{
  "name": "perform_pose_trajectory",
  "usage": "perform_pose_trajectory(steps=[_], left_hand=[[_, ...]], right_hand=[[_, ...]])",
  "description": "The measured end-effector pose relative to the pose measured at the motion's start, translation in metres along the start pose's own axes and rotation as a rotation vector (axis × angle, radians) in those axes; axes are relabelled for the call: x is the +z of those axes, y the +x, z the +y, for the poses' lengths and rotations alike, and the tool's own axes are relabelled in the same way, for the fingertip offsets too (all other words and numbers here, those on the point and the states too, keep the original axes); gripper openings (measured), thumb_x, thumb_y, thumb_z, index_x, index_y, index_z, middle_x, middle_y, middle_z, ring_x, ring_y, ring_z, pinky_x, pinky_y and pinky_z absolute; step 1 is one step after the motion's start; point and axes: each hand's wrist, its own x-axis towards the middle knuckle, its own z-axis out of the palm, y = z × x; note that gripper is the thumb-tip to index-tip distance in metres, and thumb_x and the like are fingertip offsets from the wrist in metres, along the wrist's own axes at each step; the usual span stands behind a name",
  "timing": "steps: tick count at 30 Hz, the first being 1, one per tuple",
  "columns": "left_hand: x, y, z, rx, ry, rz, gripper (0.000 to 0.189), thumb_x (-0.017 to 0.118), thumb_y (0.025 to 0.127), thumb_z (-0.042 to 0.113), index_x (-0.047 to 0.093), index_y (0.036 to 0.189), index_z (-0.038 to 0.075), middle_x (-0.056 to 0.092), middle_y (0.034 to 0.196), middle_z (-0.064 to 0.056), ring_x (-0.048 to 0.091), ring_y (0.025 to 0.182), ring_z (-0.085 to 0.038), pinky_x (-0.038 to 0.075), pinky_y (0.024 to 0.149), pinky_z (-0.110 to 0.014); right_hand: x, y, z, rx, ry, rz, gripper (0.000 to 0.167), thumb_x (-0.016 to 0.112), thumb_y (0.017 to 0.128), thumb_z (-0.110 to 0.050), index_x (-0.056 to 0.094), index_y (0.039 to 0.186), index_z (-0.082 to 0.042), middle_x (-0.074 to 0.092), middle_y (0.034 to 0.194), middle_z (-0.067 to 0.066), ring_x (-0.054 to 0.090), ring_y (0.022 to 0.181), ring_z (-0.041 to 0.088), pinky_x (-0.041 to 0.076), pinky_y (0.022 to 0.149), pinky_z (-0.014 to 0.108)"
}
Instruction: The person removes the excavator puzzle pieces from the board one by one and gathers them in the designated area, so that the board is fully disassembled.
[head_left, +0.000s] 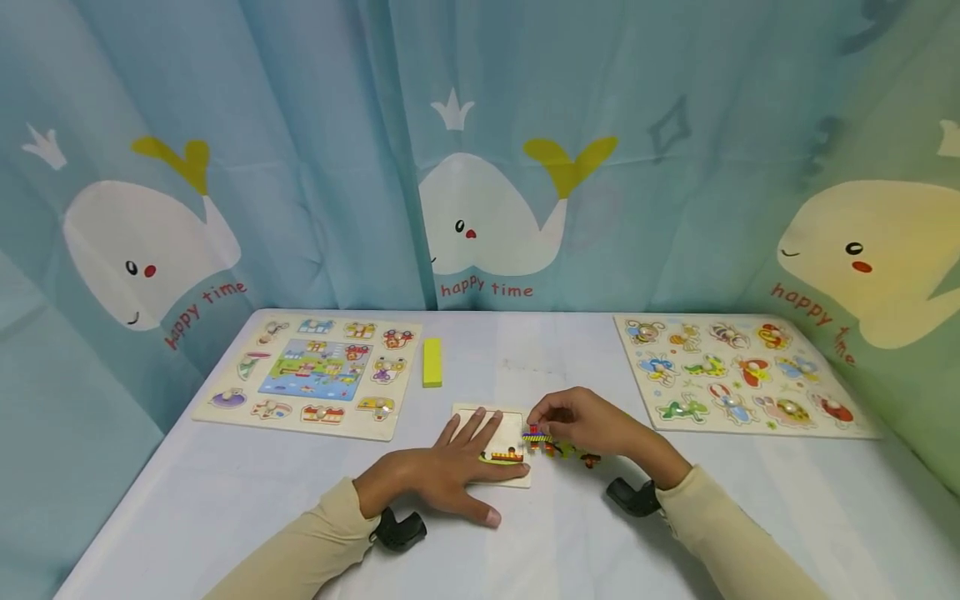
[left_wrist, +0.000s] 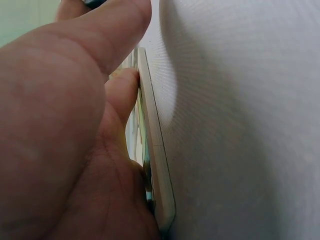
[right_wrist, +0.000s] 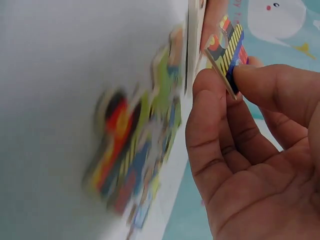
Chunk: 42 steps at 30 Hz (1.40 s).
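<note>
My left hand lies spread over a small wooden puzzle board, fingers straight and pressing on it. A strip of red and yellow pieces shows on the board beside the little finger side. The left wrist view catches the board's thin edge beneath the palm. Just past the board's right side, my right hand pinches a colourful flat puzzle piece with striped yellow and black between thumb and fingertips. Under that hand lie several loose puzzle pieces, blurred in the right wrist view and partly hidden in the head view.
A large peg puzzle with vehicles lies at the back left, and another with insects at the back right. Between them, nearer the left one, is a yellow block. A blue whale-print curtain hangs behind the white table.
</note>
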Motion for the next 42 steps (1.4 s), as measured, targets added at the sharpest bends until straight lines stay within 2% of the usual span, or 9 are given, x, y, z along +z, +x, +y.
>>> perform_pose_trajectory(steps=[6,9,15,21,29,36,42], left_hand=[[0.001,0.001,-0.001,0.001,-0.017,-0.010,0.068,0.059,0.091,0.056,0.032,0.151,0.041,-0.013,0.160,-0.015,-0.022,0.143,-0.032,-0.011,0.109,-0.059],[0.001,0.001,-0.001,0.000,-0.021,-0.014,0.068,0.059,0.091,0.056,0.032,0.151,0.040,-0.013,0.160,-0.015,-0.022,0.143,-0.032,-0.011,0.109,-0.058],[0.001,0.003,-0.001,-0.003,-0.015,-0.003,0.067,0.059,0.091,0.056,0.032,0.151,0.040,-0.013,0.160,-0.014,-0.022,0.143,-0.031,-0.012,0.109,-0.058],[0.001,0.003,-0.001,-0.004,-0.018,0.000,0.068,0.059,0.091,0.056,0.032,0.151,0.040,-0.015,0.160,-0.013,-0.023,0.143,-0.031,-0.013,0.109,-0.057],[0.002,0.001,-0.002,-0.002,-0.029,0.002,0.067,0.059,0.092,0.056,0.033,0.151,0.039,-0.015,0.160,-0.014,-0.023,0.143,-0.031,-0.013,0.109,-0.057],[0.002,0.000,-0.001,0.007,-0.056,-0.005,0.066,0.058,0.093,0.054,0.033,0.152,0.038,-0.015,0.160,-0.015,-0.024,0.142,-0.031,-0.013,0.109,-0.057],[0.003,0.000,0.002,-0.025,-0.050,0.015,0.063,0.055,0.094,0.055,0.034,0.151,0.040,-0.012,0.160,-0.015,-0.023,0.143,-0.031,-0.011,0.110,-0.057]], right_hand=[[-0.014,-0.017,0.012,0.034,0.012,0.046,0.014,0.060,0.093,0.002,0.070,0.102,-0.001,0.068,0.098,0.005,0.061,0.080,0.014,0.051,0.068,0.027],[-0.022,-0.027,0.016,0.042,0.011,0.072,0.014,0.060,0.093,0.001,0.070,0.102,-0.001,0.069,0.098,0.005,0.061,0.083,0.014,0.051,0.070,0.027],[-0.037,-0.048,0.024,0.060,-0.038,0.124,0.012,0.059,0.094,-0.001,0.070,0.099,-0.003,0.069,0.096,0.003,0.061,0.082,0.011,0.050,0.071,0.026],[-0.046,-0.064,0.030,0.086,-0.040,0.089,0.014,0.059,0.093,0.002,0.070,0.100,-0.002,0.069,0.098,0.005,0.059,0.084,0.010,0.049,0.069,0.025],[-0.045,-0.070,0.032,0.175,-0.009,0.036,0.014,0.061,0.092,0.001,0.071,0.101,-0.001,0.070,0.100,0.006,0.059,0.086,0.010,0.049,0.070,0.025],[-0.047,-0.073,0.033,0.136,-0.092,0.063,0.016,0.062,0.090,0.003,0.073,0.101,-0.003,0.070,0.100,0.005,0.055,0.081,0.007,0.047,0.065,0.024],[-0.050,-0.071,0.031,0.138,-0.072,0.067,0.016,0.063,0.090,0.002,0.070,0.105,0.000,0.068,0.095,0.005,0.052,0.070,0.009,0.044,0.058,0.024]])
